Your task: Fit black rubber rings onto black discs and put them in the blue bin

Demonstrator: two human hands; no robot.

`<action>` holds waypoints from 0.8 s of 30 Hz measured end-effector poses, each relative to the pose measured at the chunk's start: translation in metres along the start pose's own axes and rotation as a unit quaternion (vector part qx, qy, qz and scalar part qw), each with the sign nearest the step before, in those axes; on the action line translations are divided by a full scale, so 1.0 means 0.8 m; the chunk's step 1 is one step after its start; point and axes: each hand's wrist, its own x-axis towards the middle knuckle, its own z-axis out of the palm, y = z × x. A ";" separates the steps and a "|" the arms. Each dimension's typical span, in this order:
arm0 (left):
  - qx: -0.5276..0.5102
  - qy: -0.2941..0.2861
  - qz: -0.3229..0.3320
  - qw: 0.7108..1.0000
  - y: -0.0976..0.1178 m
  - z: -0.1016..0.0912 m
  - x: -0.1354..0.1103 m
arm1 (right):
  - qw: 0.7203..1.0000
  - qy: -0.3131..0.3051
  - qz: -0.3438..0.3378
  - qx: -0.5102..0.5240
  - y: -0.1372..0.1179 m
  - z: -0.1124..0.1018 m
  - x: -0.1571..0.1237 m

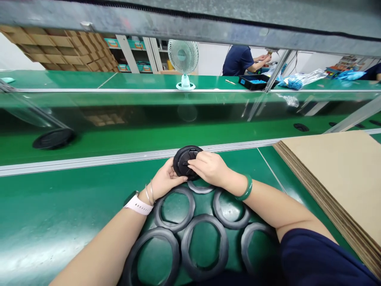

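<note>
One round black disc [186,162] is held upright at the far edge of the green table [59,214], just short of the metal rail: the left hand [166,180] cups its lower left rim with fingers curled on it, and the right hand [210,167] lies over its front, fingertips pinched on its centre. Six black rubber rings [174,209] lie flat on the table between the forearms, touching one another; the farthest one is half hidden under the right hand. A stack of cardboard sheets [336,178] sits well to the right. Beyond the rail, on the belt, lie one larger black disc [53,138] to the left and one small one [301,127] to the right. A single desk fan [183,59] stands farther back, near another person [239,59].
</note>
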 end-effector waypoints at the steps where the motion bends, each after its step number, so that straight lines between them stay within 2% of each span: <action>1: 0.004 0.000 0.000 1.000 0.001 0.000 0.000 | 1.000 -0.009 -0.003 -0.007 0.000 0.000 0.000; 4: 0.011 0.004 0.000 1.000 0.003 0.002 -0.001 | 0.999 -0.017 -0.022 -0.029 0.000 -0.002 0.001; 9: 0.011 0.007 -0.001 1.000 0.007 0.004 -0.003 | 0.996 0.004 -0.063 -0.059 -0.002 -0.002 0.003; 24: 0.002 0.004 -0.017 1.000 0.013 0.005 -0.004 | 0.990 0.047 -0.122 -0.047 0.002 -0.005 0.003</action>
